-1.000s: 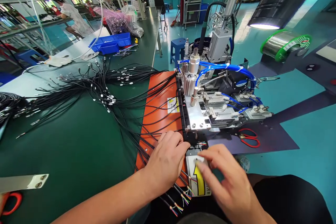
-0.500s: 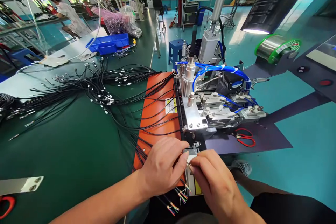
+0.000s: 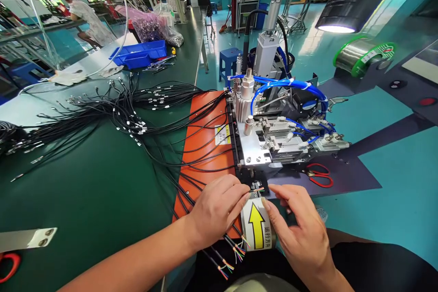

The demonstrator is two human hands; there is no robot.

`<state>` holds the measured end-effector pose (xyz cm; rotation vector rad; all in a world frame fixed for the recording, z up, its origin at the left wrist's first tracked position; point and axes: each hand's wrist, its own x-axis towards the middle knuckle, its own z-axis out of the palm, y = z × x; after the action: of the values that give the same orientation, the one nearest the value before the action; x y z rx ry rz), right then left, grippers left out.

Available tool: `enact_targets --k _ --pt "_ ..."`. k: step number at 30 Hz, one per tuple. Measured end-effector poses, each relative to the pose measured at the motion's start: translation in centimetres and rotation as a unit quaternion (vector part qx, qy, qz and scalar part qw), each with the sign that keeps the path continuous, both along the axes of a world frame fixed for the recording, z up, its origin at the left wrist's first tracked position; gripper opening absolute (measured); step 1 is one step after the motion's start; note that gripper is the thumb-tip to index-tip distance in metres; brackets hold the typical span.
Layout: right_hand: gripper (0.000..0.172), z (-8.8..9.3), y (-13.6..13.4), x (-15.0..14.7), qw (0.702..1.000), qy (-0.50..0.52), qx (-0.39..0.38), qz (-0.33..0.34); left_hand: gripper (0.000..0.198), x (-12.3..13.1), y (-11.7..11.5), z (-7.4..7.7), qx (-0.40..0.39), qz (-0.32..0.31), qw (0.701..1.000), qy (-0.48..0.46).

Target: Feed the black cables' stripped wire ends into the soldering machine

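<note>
At six o'clock of the machine (image 3: 270,139), on its black fixture (image 3: 249,178): one cable end (image 3: 257,188), coloured cores showing. Left hand (image 3: 215,212) closed in from nine o'clock, thumb and forefinger pinched right at the fixture's near edge. Contact with the sheath half hidden by the fingertips, so probably gripped, not certainly. Right hand (image 3: 301,232) released, fingers spread, holding nothing. Thumb against the three o'clock edge of the yellow-arrow label (image 3: 256,226), forefinger tip just beside the fixture's right corner. Label hemmed in between both hands, arrow toward twelve.

Under the left hand, orange mat (image 3: 205,146), right edge tight against the machine base. Across it, black cables (image 3: 137,118) fanning out to ten o'clock over the green bench (image 3: 85,182). More stripped ends (image 3: 236,252) past the mat's near edge at six o'clock, just below the left wrist.

Open room: bare bench at eight o'clock of the left hand, as far as a metal strip (image 3: 27,237) and a red handle (image 3: 8,264) at the far left edge. At two o'clock of the right hand, red scissors (image 3: 320,175) on the dark sheet (image 3: 352,180), near but apart. Crowded at twelve: blue hoses (image 3: 284,84) and cylinders close above the fixture. Solder spool (image 3: 364,57) well apart at two o'clock, blue tray (image 3: 140,54) far off at eleven.
</note>
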<state>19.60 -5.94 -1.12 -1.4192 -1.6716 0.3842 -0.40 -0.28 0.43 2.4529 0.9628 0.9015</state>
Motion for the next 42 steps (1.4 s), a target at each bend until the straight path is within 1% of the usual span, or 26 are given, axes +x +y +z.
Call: enact_targets --k 8,20,25,28,30,35,42 --pt "0.026 0.54 0.11 -0.61 1.0 0.004 0.0 0.009 0.013 -0.09 -0.09 -0.25 0.007 0.003 1.0 0.003" --pt "0.026 0.3 0.13 -0.58 0.999 -0.021 0.006 0.031 0.013 -0.07 -0.13 -0.43 0.021 0.015 1.0 0.003" --pt "0.03 0.06 -0.02 -0.64 0.998 -0.052 0.029 0.031 0.012 -0.02 -0.17 -0.43 0.026 0.022 0.999 0.006" --pt "0.031 0.02 -0.1 -0.73 0.997 -0.05 0.036 0.037 0.012 -0.03 -0.16 -0.58 0.028 0.02 0.999 0.003" --pt "0.03 0.02 -0.14 -0.77 0.998 -0.033 0.026 0.038 0.011 -0.04 -0.16 -0.7 0.033 0.022 0.999 0.003" --pt "0.026 0.05 -0.27 -0.74 0.998 0.023 -0.035 0.041 0.011 -0.07 -0.2 -0.92 0.024 0.029 0.999 0.002" --pt "0.025 0.03 -0.15 -0.93 0.998 0.041 -0.038 0.039 0.009 -0.08 -0.26 -0.8 0.011 0.034 0.999 -0.009"
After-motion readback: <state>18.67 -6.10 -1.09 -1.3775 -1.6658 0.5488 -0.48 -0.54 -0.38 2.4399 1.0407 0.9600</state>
